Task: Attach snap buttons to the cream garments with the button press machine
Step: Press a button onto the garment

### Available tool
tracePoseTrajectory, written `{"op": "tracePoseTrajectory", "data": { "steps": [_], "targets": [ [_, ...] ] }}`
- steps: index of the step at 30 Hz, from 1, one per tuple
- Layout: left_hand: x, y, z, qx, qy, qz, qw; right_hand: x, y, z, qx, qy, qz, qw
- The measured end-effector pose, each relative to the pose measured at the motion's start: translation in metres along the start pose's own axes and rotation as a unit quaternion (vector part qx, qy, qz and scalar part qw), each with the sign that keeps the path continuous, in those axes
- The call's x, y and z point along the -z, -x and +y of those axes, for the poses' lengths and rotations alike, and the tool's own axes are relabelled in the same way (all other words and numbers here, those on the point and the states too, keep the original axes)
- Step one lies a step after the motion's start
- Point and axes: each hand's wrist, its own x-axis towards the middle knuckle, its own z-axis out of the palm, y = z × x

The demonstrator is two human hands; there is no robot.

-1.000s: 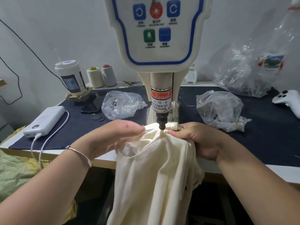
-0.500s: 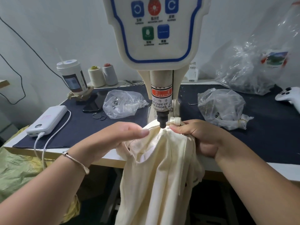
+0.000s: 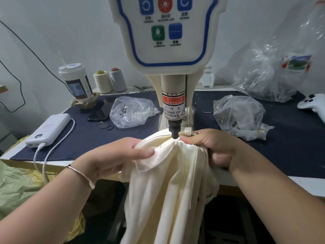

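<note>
Cream plastic and blue trim fill the top of my view: the button press machine [image 3: 165, 32] stands at the middle of the table [image 3: 290, 138], which is covered by a dark navy cloth. Its black punch tip [image 3: 175, 132] points straight down onto the cream garment [image 3: 168, 182], which is bunched up under it and hangs off the table's front edge between my arms. My left hand [image 3: 116, 154] is closed on a fold of the fabric just left of the punch, thumb pressed on top. My right hand [image 3: 209, 147] grips the gathered fabric just right of the punch, thumb tip beside the black tip. A large crumpled clear bag [image 3: 267, 76] sits at the far right, with two smaller clear bags [image 3: 237, 113] either side of the machine. On the left lie a white power bank [image 3: 48, 130] with its cable, a lidded cup [image 3: 76, 81] and two thread spools [image 3: 110, 81]. A thin bracelet [image 3: 80, 175] circles my left wrist.
</note>
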Motion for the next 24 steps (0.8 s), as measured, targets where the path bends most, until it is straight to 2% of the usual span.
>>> {"op": "tracePoseTrajectory", "data": {
  "steps": [2, 4, 6, 13, 17, 20, 24],
  "targets": [
    [-0.008, 0.002, 0.0, 0.002, -0.092, -0.017, 0.996, 0.002, 0.0, 0.001, 0.003, -0.001, -0.001, 1.0],
    [-0.009, 0.001, 0.001, 0.002, -0.146, 0.003, 0.989, 0.004, 0.001, 0.001, 0.001, 0.002, -0.004, 1.0],
    [0.0, 0.002, 0.0, 0.0, -0.101, 0.015, 0.995, 0.005, 0.002, 0.001, 0.003, 0.01, -0.009, 1.0],
    [0.016, -0.003, -0.004, 0.014, 0.051, -0.024, 0.998, 0.008, 0.0, 0.0, -0.008, 0.004, -0.016, 1.0],
    [0.01, -0.01, -0.01, 0.015, 0.096, 0.04, 0.994, 0.008, 0.001, 0.003, 0.01, -0.025, -0.01, 1.0],
    [0.002, -0.014, -0.007, 0.016, 0.087, 0.08, 0.993, 0.011, 0.004, 0.001, 0.019, -0.025, -0.011, 0.999],
    [0.001, -0.013, -0.002, 0.01, 0.049, 0.075, 0.996, 0.016, 0.009, -0.002, 0.018, 0.008, -0.016, 1.0]
  ]
}}
